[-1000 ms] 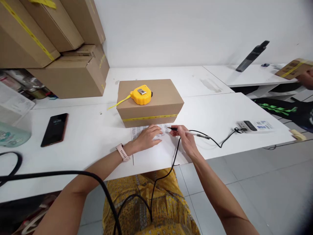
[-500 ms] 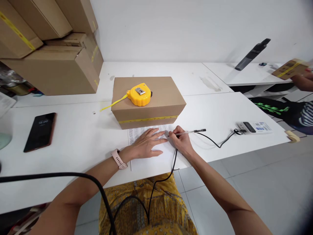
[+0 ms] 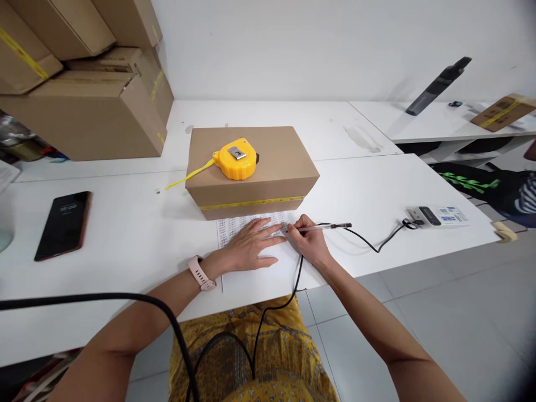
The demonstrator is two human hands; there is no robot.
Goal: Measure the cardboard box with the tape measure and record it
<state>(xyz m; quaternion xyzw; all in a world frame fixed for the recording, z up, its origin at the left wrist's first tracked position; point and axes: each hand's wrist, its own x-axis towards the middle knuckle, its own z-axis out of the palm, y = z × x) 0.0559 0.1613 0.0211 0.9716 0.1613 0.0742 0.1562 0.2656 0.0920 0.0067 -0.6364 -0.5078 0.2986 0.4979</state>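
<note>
My left hand (image 3: pixel 250 247) lies flat with fingers spread on a printed sheet of paper (image 3: pixel 251 273) at the table's front edge. My right hand (image 3: pixel 307 241) is closed around a clear pen (image 3: pixel 322 227), its tip touching the sheet just right of my left fingertips. Directly behind the sheet stands a brown cardboard box (image 3: pixel 251 170) with a yellow tape strip along its front. A yellow tape measure (image 3: pixel 234 158) sits on top of the box, its blade trailing off to the left.
A black phone (image 3: pixel 62 224) lies at the left of the white table (image 3: pixel 377 190). Stacked cardboard boxes (image 3: pixel 84 106) fill the back left. A power strip (image 3: pixel 438 215) with a black cable sits at the right. Another person's clothing (image 3: pixel 494 190) shows at the far right.
My right hand turned the pen round and brought its tip down onto the sheet beside my left fingers. The view shifted slightly right. The other person's hand left the small box on the far table.
</note>
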